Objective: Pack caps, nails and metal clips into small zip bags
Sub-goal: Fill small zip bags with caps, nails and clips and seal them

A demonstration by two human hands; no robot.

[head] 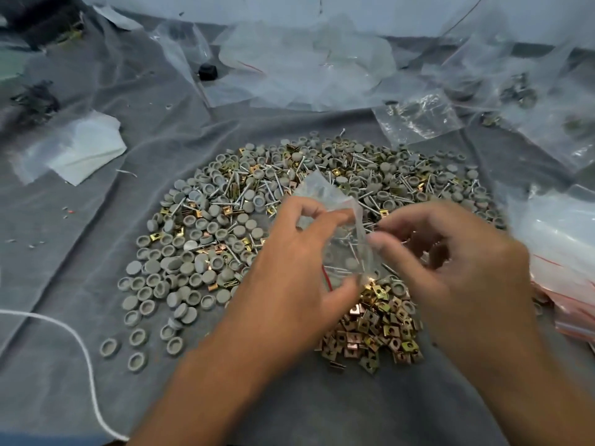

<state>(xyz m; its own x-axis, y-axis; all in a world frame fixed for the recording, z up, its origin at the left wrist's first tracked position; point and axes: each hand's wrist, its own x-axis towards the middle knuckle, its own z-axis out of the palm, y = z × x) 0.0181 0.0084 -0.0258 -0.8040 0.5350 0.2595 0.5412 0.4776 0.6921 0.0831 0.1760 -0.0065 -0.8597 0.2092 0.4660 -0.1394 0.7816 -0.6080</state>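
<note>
Small clear zip bag (pixel 335 233), part-filled, pinched by left hand (pixel 299 262) and right hand (pixel 450 262); beneath it a large unpacked heap of grey round caps (pixel 180 252), steel nails (pixel 277 185), brass clips (pixel 376 326); filled bags (pixel 418 115) beyond

I see matt grey plastic caps (pixel 180 268) on a soft, creased grey cloth (pixel 96 220); shiny steel nails (pixel 238 185); brassy, glossy metal clips (pixel 376 329) near me; a clear, glossy plastic bag (pixel 341 252); a white woven cord (pixel 83 349) at left.
</note>
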